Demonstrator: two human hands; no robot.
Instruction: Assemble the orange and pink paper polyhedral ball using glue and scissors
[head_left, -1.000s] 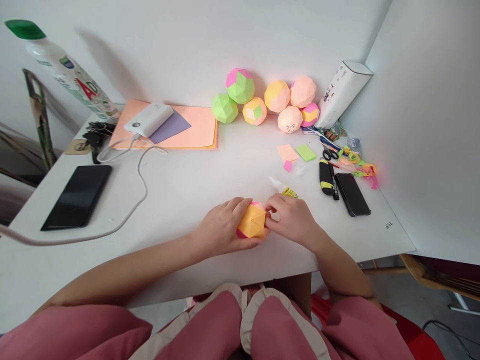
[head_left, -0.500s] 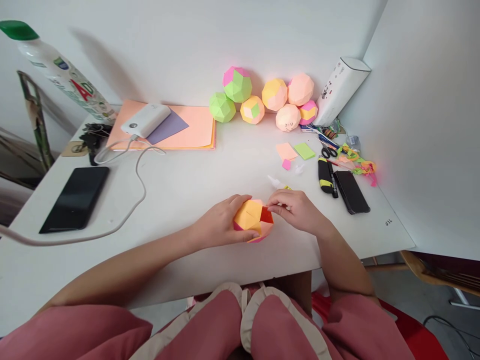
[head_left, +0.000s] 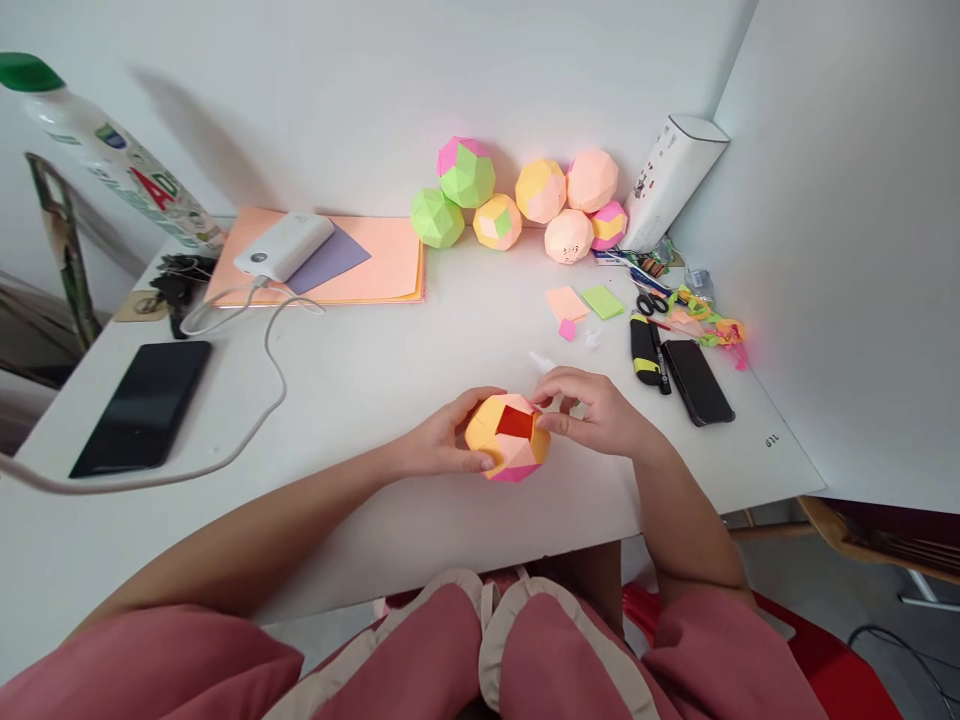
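The left hand (head_left: 444, 440) is grasping a paper polyhedron (head_left: 516, 456); the right hand (head_left: 592, 408) is pinching its opening's edge, probably adjusting it; next move is needing gentle pressure.

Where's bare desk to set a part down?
Biggest patch: between the white cable, orange paper stack and left hand, running right to the loose paper squares. Smaller: between right forearm and black phone, near the front edge. Crowded: right side (scissors, phone, paper scraps); back (paper balls).
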